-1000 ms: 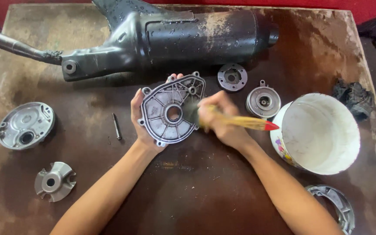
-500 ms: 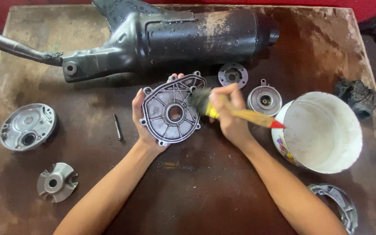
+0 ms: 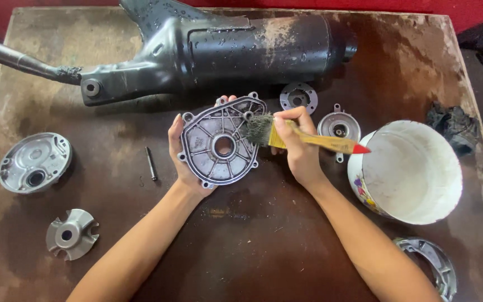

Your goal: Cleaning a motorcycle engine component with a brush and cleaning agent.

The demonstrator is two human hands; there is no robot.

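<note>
My left hand (image 3: pixel 181 159) holds a round grey metal engine cover (image 3: pixel 221 142) from behind, ribbed side facing up, above the middle of the brown table (image 3: pixel 241 251). My right hand (image 3: pixel 300 146) grips a paintbrush (image 3: pixel 303 138) with a yellow handle and red tip. Its dirty bristles rest on the cover's upper right edge.
A large black exhaust muffler (image 3: pixel 208 45) lies across the table's back. A white bucket (image 3: pixel 412 170) stands at right. Metal parts lie around: a round cover (image 3: pixel 34 162), a small slotted disc (image 3: pixel 71 234), a pin (image 3: pixel 151 163), two small round pieces (image 3: pixel 298 98) (image 3: pixel 338 127), a dark rag (image 3: pixel 453 127), a curved part (image 3: pixel 431 267).
The brush has swept from the cover's centre up to its upper right edge, my right hand shifting up and right. My left hand keeps the cover steady.
</note>
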